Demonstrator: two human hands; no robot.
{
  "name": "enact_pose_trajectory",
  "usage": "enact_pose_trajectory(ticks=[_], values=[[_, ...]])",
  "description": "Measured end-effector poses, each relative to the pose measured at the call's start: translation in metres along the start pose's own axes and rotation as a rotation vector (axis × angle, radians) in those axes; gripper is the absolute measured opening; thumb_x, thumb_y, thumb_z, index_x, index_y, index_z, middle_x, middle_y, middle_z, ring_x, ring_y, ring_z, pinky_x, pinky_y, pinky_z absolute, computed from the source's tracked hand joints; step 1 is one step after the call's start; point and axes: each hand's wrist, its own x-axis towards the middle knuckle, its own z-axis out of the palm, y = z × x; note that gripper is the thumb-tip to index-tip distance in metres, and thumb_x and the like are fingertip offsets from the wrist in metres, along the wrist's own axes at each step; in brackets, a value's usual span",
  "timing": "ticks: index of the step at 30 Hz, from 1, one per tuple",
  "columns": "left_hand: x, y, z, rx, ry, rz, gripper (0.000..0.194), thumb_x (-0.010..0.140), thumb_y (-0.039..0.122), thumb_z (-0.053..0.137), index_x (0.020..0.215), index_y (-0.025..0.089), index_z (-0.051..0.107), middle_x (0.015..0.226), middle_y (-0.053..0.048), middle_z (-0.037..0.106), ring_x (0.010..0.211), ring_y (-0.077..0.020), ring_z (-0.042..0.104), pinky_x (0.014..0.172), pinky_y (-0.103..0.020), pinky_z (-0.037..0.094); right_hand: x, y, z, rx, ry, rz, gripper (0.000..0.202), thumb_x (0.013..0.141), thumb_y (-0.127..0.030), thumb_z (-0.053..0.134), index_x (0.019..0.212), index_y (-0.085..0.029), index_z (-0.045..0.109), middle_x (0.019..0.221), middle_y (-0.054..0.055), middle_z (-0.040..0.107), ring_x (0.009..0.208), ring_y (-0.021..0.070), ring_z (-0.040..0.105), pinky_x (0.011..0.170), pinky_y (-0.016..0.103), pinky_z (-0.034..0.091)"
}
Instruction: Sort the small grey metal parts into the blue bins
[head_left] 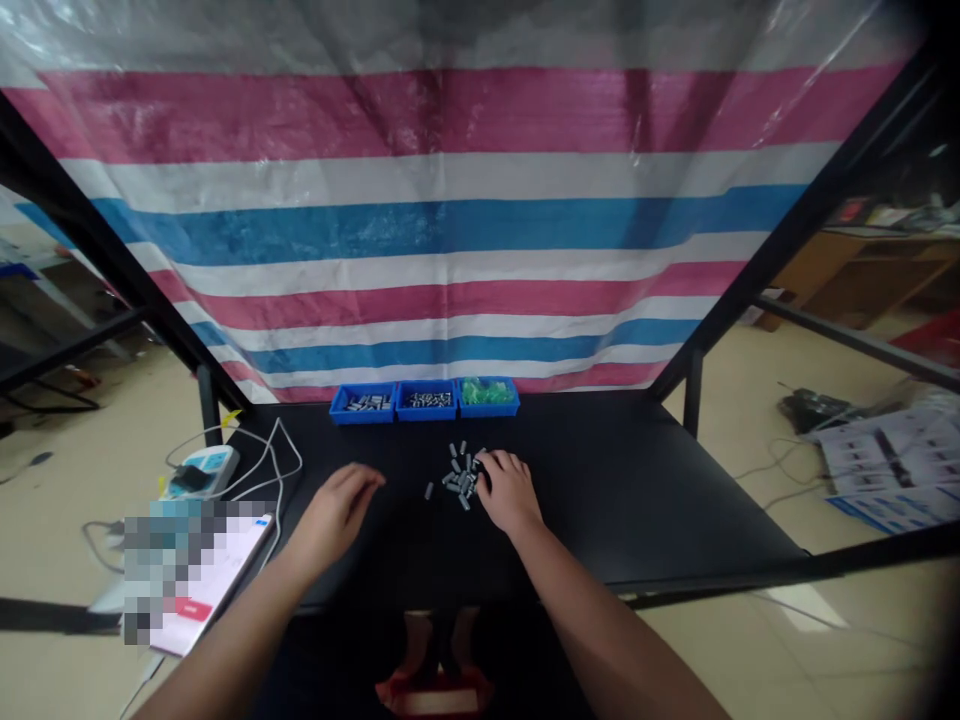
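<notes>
Small grey parts (460, 474) lay loose on tabletop (637, 480), unsorted; three blue bins (424, 401) part-filled. Right hand (507, 490) touched the pile, grip unclear; left hand (339, 505) open, empty.

No text, number or brand can be read. The sheet (217, 570) at the near left of the table is partly blurred out, and its print is too small to make out. The printed papers (885, 465) on the floor at right are likewise illegible.
</notes>
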Motion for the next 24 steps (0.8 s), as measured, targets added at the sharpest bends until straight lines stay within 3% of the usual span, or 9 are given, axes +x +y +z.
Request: enact_pose_trajectory(ticks=[3,6,9,12,15,19,24], values=[[-0.076,0.005,0.003,-0.054,-0.141,-0.199,0.031,0.101,0.036,0.034,0.105,0.028,0.064,0.109,-0.007,0.065,0.106,-0.0221,0.062,0.097,-0.034,0.050,0.001,0.001,-0.001,-0.015,0.005,-0.024,0.033,0.092,-0.023,0.056,0.123,-0.031,0.066,0.117,0.006,0.064,0.110,0.0247,0.053,0.096,0.037,0.038],[-0.143,0.017,0.008,-0.130,-0.324,-0.312,0.034,0.101,0.040,0.029,0.107,0.031,0.062,0.113,-0.008,0.064,0.106,-0.0224,0.061,0.097,-0.032,0.049,0.001,0.002,0.001,-0.015,0.015,-0.048,0.033,0.093,-0.024,0.056,0.124,-0.030,0.067,0.117,0.005,0.064,0.111,0.0242,0.053,0.094,0.037,0.038],[-0.196,0.027,0.009,-0.187,-0.505,-0.414,0.032,0.100,0.041,0.027,0.107,0.030,0.057,0.110,-0.007,0.065,0.102,-0.0211,0.061,0.095,-0.031,0.048,0.000,0.003,0.003,0.009,0.016,-0.061,0.026,0.094,-0.025,0.057,0.115,-0.027,0.071,0.116,0.005,0.066,0.111,0.0238,0.054,0.094,0.036,0.037],[-0.234,0.027,0.003,-0.211,-0.667,-0.492,0.025,0.096,0.045,0.035,0.107,0.035,0.054,0.107,0.000,0.068,0.095,-0.0195,0.062,0.089,-0.029,0.049,0.001,0.003,0.004,0.021,0.000,-0.074,0.022,0.095,-0.026,0.057,0.110,-0.025,0.072,0.114,0.006,0.068,0.110,0.0235,0.055,0.095,0.037,0.038],[-0.259,0.019,-0.004,-0.173,-0.773,-0.538,0.026,0.096,0.047,0.035,0.105,0.034,0.055,0.098,0.000,0.070,0.086,-0.0192,0.063,0.081,-0.028,0.047,0.002,0.002,0.004,0.040,-0.038,-0.125,0.029,0.094,-0.023,0.057,0.120,-0.022,0.069,0.115,0.008,0.067,0.109,0.0237,0.056,0.096,0.037,0.041],[-0.274,0.004,-0.001,-0.091,-0.845,-0.501,0.026,0.099,0.040,0.031,0.099,0.027,0.054,0.087,-0.002,0.069,0.076,-0.0180,0.063,0.070,-0.026,0.043,0.003,0.000,0.002,0.129,-0.094,-0.194,0.033,0.095,-0.021,0.052,0.123,-0.021,0.069,0.114,0.009,0.066,0.107,0.0226,0.058,0.099,0.038,0.045],[-0.255,0.007,0.024,-0.036,-0.929,-0.422,0.023,0.095,0.028,0.037,0.092,0.025,0.059,0.090,-0.002,0.072,0.080,-0.0187,0.066,0.070,-0.026,0.043,0.003,-0.001,0.002,0.141,-0.071,-0.169,0.029,0.095,-0.021,0.054,0.118,-0.023,0.072,0.109,0.007,0.068,0.105,0.0215,0.060,0.098,0.038,0.048]])
